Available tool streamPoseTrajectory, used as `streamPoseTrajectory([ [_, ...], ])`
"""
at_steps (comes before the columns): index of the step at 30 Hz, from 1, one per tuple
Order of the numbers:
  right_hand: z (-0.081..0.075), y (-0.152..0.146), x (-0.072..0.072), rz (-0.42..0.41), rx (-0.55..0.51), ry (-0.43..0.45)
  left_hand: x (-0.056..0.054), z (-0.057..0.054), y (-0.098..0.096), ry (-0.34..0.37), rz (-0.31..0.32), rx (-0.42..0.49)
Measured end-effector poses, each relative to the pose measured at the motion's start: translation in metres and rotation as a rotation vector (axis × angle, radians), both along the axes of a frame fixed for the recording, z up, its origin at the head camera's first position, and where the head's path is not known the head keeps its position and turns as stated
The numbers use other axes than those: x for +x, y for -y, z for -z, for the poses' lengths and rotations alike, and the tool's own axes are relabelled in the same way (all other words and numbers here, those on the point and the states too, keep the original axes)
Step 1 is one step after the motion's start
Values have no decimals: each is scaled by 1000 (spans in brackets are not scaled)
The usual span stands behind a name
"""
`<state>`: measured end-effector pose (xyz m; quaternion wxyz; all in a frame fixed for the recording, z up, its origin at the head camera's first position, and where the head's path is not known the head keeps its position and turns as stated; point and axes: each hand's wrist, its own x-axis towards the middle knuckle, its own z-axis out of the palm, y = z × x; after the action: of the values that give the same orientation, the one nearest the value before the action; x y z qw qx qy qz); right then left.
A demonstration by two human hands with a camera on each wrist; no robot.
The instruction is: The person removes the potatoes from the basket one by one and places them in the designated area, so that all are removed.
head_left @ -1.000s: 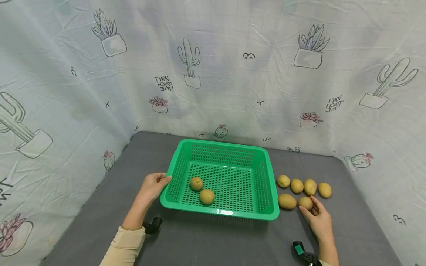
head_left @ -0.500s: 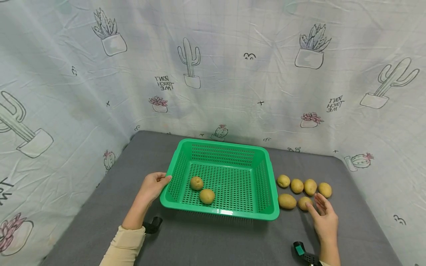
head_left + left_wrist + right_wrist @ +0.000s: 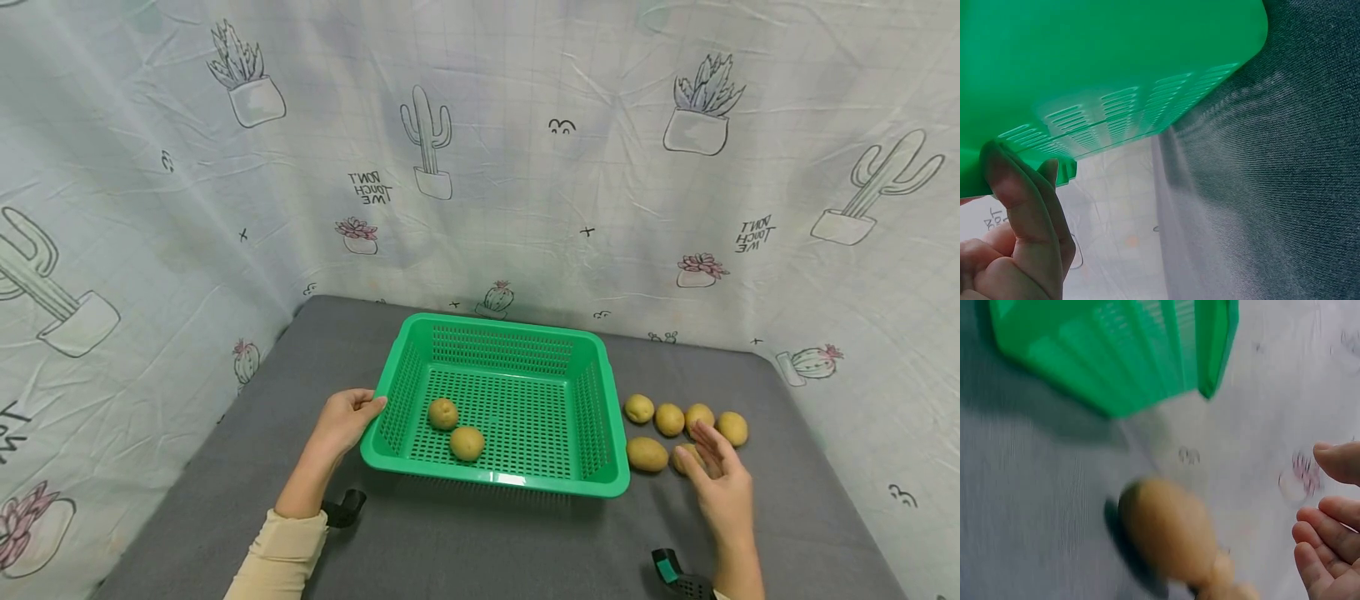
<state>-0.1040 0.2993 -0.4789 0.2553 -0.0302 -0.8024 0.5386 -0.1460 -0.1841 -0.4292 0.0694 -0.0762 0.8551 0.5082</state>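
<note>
A green perforated plastic basket (image 3: pixel 495 477) stands on the grey cloth, with two potatoes (image 3: pixel 467 444) inside on its left half. My left hand (image 3: pixel 345 423) pinches the basket's left rim; the left wrist view shows its fingers (image 3: pixel 1019 200) bent against the green wall. To the right of the basket several potatoes lie in two rows. My right hand (image 3: pixel 723 492) hovers by the front row with fingers apart, partly hiding a round potato (image 3: pixel 684 460). Beside that one is an oblong potato (image 3: pixel 647 454). In the right wrist view my right palm (image 3: pixel 1338 550) shows nothing in it.
The back row of potatoes (image 3: pixel 669 419) sits close to the basket's right wall. Behind the table hangs a pale curtain (image 3: pixel 510 167) printed with cacti. A black wrist camera mount (image 3: pixel 678 575) hangs beside my right wrist, another (image 3: pixel 345 508) beside my left.
My right hand had its fingers around the round front potato, then let go and drew off to the right. It has since moved slightly back left. My left hand stays put.
</note>
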Motion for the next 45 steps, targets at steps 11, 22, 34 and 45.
streamPoseTrajectory([
  [11,-26,39,1,-415,-21,-172,0,1,0,-6,11,3],
  [22,-63,55,-19,-624,-101,-179,-2,0,1,-1,14,-8],
  [34,-92,84,-53,-713,-29,-228,-3,-1,0,-8,5,-10],
  [45,-99,117,-88,-768,-77,-77,-2,0,1,-10,22,-20],
])
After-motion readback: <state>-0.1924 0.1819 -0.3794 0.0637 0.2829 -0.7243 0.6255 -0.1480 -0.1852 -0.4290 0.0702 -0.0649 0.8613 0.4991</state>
